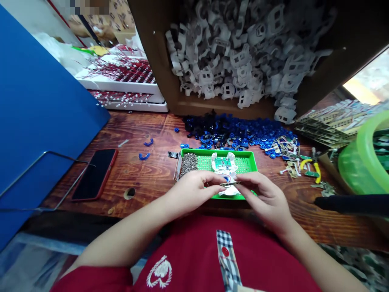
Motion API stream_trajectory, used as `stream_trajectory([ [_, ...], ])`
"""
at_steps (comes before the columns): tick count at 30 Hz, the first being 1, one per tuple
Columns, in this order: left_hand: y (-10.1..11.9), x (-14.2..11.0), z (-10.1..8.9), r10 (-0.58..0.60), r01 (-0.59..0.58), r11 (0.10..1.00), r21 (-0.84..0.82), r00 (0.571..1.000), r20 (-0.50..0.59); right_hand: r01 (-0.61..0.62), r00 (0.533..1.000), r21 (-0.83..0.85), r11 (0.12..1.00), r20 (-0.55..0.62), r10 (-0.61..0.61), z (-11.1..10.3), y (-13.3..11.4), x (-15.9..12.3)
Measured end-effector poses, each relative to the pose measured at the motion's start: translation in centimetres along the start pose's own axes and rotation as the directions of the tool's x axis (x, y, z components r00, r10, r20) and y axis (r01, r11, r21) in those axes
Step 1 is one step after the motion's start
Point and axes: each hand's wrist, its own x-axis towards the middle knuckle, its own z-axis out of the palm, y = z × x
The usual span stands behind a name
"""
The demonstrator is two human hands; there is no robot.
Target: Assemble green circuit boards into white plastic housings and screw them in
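Note:
A small circuit board [230, 183], seen nearly edge-on with thin wires at it, is pinched between the fingertips of my left hand [196, 190] and my right hand [266, 196]. Both hands are closed on it above a green perforated tray [209, 151]. Just beyond my fingers lies a white plastic housing [231, 162] with a green circuit board [223, 163] inside it. Another white plastic piece [229, 190] is under the held board, partly hidden by my fingers. A heap of small screws [189, 163] fills the tray's left end.
Many blue and black plastic parts [234, 132] lie behind the tray, below a cardboard box [176, 91] of white shells. At right are yellow-handled pliers [317, 172] and a green tub [354, 162]. A phone [95, 174] and a bent metal rod [65, 156] are at left.

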Motion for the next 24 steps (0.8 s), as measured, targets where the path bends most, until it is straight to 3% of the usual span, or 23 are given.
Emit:
stream_trajectory([
  [2, 0.5, 0.8, -1.6, 0.01, -0.025, 0.993, 0.116, 0.992, 0.126, 0.032, 0.999, 0.0, 0.999, -0.024, -0.032, -0.1, 0.3, -0.1],
  [4, 0.8, 2.4, -3.6, -0.011, -0.074, 0.922, 0.38, 0.976, 0.217, 0.028, 0.998, 0.0, 1.0, -0.053, -0.028, -0.2, 0.6, -0.1],
  [5, 0.7, 3.4, -4.5, -0.029, -0.078, 0.812, 0.578, 0.985, 0.173, 0.009, 0.997, 0.0, 1.0, -0.079, -0.009, -0.3, 0.8, -0.2],
  [8, -0.4, 7.4, -6.5, -0.051, 0.002, 0.671, 0.741, 0.998, 0.043, -0.07, 0.984, 0.008, 0.997, -0.164, 0.071, -0.2, 1.3, -0.3],
  [12, -3.1, 12.1, -6.8, -0.08, 0.006, 0.563, 0.827, 0.996, 0.048, -0.12, 0.972, 0.014, 0.993, -0.203, 0.121, 0.0, 1.5, -0.7],
  [15, -4.8, 14.0, -6.4, -0.133, 0.003, 0.516, 0.856, 0.988, 0.077, -0.12, 0.97, -0.004, 0.993, -0.211, 0.116, -0.1, 1.4, -1.0],
  [19, -5.8, 14.2, -6.5, -0.121, -0.021, 0.508, 0.861, 0.988, 0.095, -0.115, 0.968, -0.025, 0.993, -0.228, 0.106, -0.2, 1.5, -1.0],
  [24, -5.8, 13.0, -7.2, -0.062, -0.04, 0.573, 0.819, 0.994, 0.092, -0.138, 0.964, 0.003, 0.99, -0.227, 0.135, -0.1, 1.8, -1.0],
])
